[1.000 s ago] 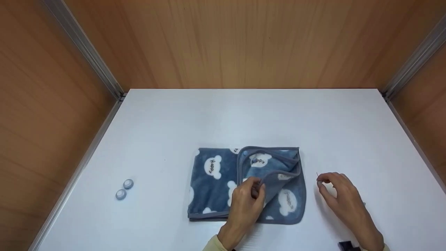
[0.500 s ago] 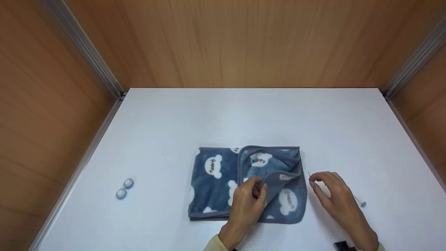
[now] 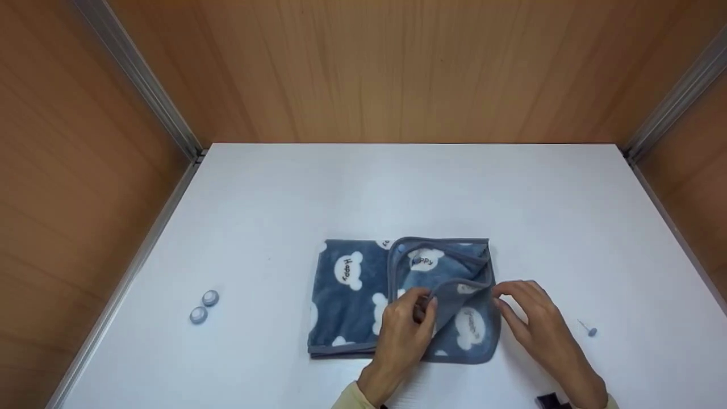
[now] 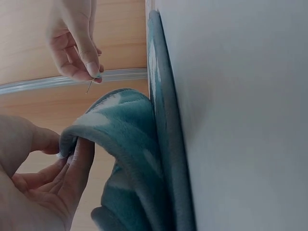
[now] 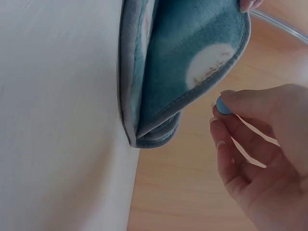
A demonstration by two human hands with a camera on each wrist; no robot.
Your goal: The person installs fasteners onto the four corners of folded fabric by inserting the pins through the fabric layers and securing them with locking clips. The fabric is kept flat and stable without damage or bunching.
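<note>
A blue fleece towel (image 3: 346, 295) with white bear prints lies folded on the white table (image 3: 397, 187). My left hand (image 3: 423, 304) pinches a raised flap of the towel near its middle; in the left wrist view the left hand (image 4: 67, 159) has thumb and fingers round the flap's hem. My right hand (image 3: 500, 295) is at the towel's right edge and pinches a blue-headed pin (image 5: 223, 106) between thumb and forefinger. The pin's thin shaft (image 4: 90, 86) points down from the right hand's fingertips (image 4: 94, 72), just above the lifted fold (image 4: 130, 144).
A second blue-headed pin (image 3: 590, 330) lies on the table right of my right hand. Two round blue-grey buttons (image 3: 203, 307) sit near the left edge. Wooden walls with metal rails (image 3: 142, 85) close in the table on three sides.
My right hand has moved left with the pin, from open table to the towel's right edge, uncovering the loose pin behind it. The left hand keeps its pinch on the flap.
</note>
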